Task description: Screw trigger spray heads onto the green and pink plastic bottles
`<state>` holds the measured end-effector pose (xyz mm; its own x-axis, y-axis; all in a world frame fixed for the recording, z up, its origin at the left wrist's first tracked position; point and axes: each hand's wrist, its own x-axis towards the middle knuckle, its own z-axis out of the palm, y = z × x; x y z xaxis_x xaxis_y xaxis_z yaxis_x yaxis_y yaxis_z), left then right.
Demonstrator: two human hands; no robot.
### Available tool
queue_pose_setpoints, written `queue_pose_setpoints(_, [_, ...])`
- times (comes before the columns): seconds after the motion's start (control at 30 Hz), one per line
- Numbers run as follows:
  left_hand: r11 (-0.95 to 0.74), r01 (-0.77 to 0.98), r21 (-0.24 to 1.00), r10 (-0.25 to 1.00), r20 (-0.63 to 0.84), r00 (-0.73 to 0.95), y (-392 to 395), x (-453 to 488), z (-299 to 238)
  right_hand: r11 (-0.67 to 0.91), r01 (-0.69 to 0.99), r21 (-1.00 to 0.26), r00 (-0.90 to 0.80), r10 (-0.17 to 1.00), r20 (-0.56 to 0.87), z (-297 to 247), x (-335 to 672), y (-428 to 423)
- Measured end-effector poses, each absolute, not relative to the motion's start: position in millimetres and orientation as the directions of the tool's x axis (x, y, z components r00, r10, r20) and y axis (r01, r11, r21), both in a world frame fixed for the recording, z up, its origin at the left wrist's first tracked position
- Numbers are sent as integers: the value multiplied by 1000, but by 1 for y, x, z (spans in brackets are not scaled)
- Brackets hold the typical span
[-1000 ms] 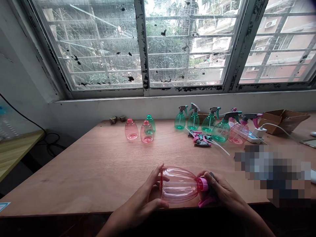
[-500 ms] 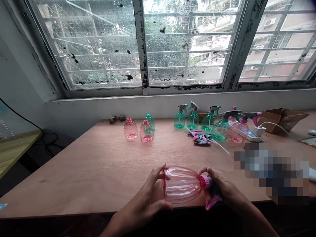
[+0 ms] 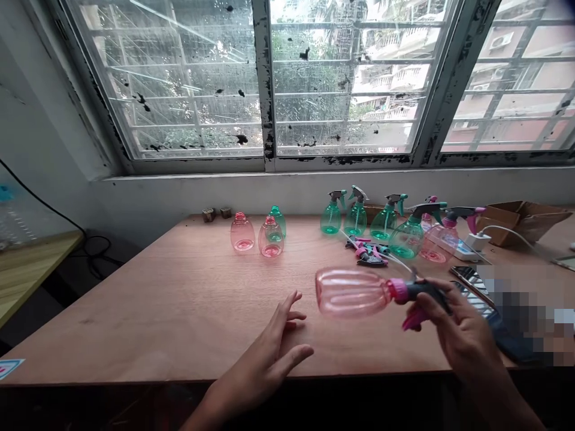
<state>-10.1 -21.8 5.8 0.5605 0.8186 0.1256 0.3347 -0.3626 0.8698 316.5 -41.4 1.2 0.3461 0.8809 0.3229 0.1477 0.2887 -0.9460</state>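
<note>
My right hand (image 3: 462, 335) grips the dark and pink trigger head of a pink spray bottle (image 3: 350, 292) and holds it sideways above the wooden table (image 3: 179, 311), its base pointing left. My left hand (image 3: 274, 350) is open and hovers over the table's near edge, fingers spread, a little left of the bottle and apart from it.
Three capless bottles, two pink (image 3: 242, 233) and one green (image 3: 277, 220), stand at the back middle. Several finished green (image 3: 356, 216) and pink (image 3: 442, 239) spray bottles stand at the back right, with loose trigger heads (image 3: 368, 252), a power strip (image 3: 471, 244) and a cardboard box (image 3: 516, 218).
My left hand has let go of the pink bottle and opened. My right hand has lifted the bottle by its trigger head up and to the right.
</note>
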Motion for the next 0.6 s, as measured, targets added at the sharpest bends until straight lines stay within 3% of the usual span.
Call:
queue_pose_setpoints(0.13, [-381, 400, 833, 797, 77, 600, -25, -10, 11, 230, 506, -831, 527, 681, 509, 46, 338, -35])
queue_pose_setpoints(0.23, [-402, 407, 820, 784, 79, 616, -26, -9, 15, 292, 624, -725, 493, 573, 655, 79, 345, -7])
queue_pose_setpoints(0.3, [-417, 407, 813, 778, 87, 623, -27, -8, 16, 230, 788, -571, 356, 587, 727, 97, 345, 22])
queue_pose_setpoints(0.37, [-432, 407, 805, 771, 95, 630, -26, -8, 15, 172, 889, -424, 203, 681, 703, 109, 341, 56])
queue_pose_setpoints(0.47, [-448, 419, 790, 766, 97, 636, -26, -9, 15, 158, 907, -390, 129, 777, 616, 115, 326, 114])
queue_pose_setpoints(0.6, [-458, 437, 774, 760, 86, 644, -25, -10, 14, 49, 933, -356, 154, 840, 520, 106, 302, 183])
